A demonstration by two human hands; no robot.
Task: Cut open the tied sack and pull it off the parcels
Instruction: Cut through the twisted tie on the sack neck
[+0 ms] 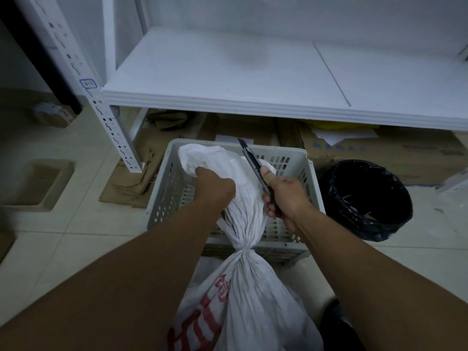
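White woven plastic sack with red print (253,305) at bottom centre, tied neck over a grey perforated plastic crate (298,173), left hand (215,186) clutching its loose top, right hand (286,196) gripping a dark utility knife (253,163), black-lined bin (367,198) right, white metal shelf (228,72) above.

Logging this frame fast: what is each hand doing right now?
Left hand: closed, gripping the loose top of the sack above its tie.
Right hand: closed around a utility knife, blade pointing away.
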